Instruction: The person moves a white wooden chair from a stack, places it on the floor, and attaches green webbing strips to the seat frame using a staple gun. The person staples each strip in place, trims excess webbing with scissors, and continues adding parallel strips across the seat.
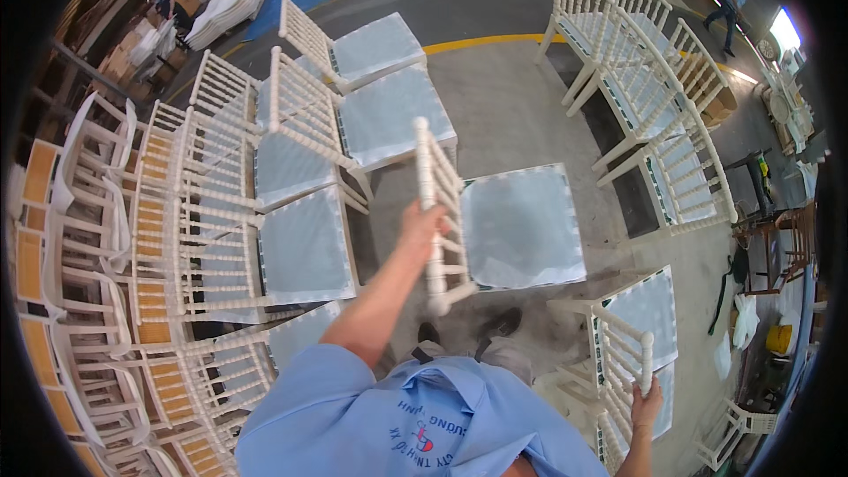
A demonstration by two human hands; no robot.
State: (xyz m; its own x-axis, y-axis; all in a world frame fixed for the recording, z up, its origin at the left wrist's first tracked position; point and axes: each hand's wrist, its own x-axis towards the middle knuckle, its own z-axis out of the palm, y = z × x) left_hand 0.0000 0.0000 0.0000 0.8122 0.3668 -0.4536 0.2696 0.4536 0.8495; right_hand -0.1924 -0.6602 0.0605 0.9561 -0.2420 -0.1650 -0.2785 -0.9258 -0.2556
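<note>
My left hand grips the spindle back of a white chair with a pale grey seat. That chair stands on the concrete floor just ahead of my feet. My right hand holds the top of the back of a second white chair at the lower right. My blue shirt fills the bottom middle of the view.
Rows of white chairs stand at the left, with wooden-seated frames stacked beyond them. More white chairs curve along the right. A yellow floor line crosses ahead. A person walks at the far right.
</note>
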